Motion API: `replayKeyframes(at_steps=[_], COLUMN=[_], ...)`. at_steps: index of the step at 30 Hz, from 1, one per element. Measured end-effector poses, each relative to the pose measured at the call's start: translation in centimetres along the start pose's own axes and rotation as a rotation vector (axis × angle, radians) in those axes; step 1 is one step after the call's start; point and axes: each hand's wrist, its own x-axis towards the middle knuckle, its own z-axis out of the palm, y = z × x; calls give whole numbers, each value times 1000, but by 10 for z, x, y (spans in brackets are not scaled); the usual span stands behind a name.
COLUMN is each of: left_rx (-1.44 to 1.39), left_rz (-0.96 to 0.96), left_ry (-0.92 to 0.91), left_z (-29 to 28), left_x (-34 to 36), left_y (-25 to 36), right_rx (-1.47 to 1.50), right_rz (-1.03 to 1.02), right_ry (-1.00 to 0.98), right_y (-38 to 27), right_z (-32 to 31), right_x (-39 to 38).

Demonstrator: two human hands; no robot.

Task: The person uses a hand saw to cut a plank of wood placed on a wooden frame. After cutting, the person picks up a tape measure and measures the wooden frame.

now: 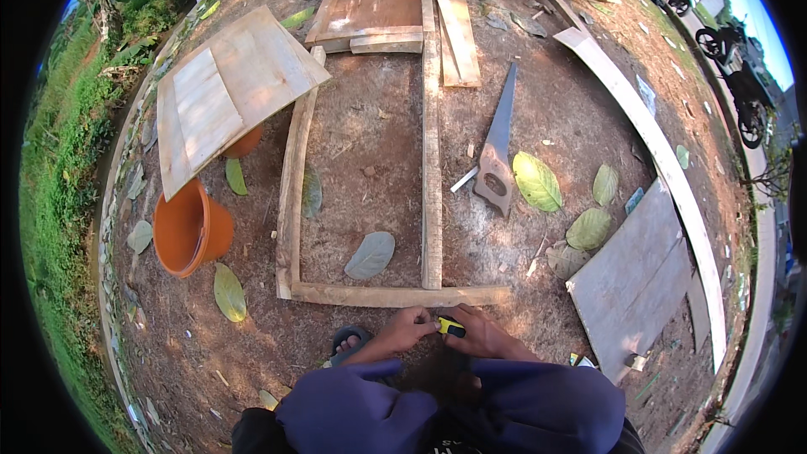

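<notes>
A small yellow and black tape measure [451, 327] sits between my two hands, just in front of my knees. My right hand [479, 334] is closed around its case. The fingers of my left hand [407, 327] pinch at its left side, where the tape's end seems to be. Just beyond both hands lies the near crosspiece [395, 294] of a wooden frame, flat on the ground. Two long rails, the left rail [293, 176] and the right rail [432, 160], run away from it toward a boarded section [374, 2].
Right of the frame lies a handsaw [498, 147] beside a short white stick [464, 180]. An orange bucket [192, 229] lies tipped at left, below a propped plywood panel [235, 92]. Grey board [635, 273] and a long pale plank [664, 151] lie at right. Parked motorbikes [740, 88] stand beyond.
</notes>
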Motion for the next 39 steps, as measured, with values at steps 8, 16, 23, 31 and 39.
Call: replayKeyframes(at_steps=[8, 16, 23, 31, 39], left_rx=[-44, 227, 101, -233, -268], left_rz=[111, -13, 17, -4, -78], left_ry=[129, 132, 232, 805, 1041], left_z=[-11, -16, -61, -176, -214], left_x=[-11, -24, -49, -141, -145], left_y=[5, 25, 19, -44, -60], right_rx=[-85, -97, -157, -385, -453], right_rz=[-152, -147, 116, 271, 355], right_ry=[82, 24, 73, 161, 219], right_y=[1, -11, 2, 53, 50], right_z=[7, 2, -33, -80, -94], right_x=[16, 17, -11, -40, -33])
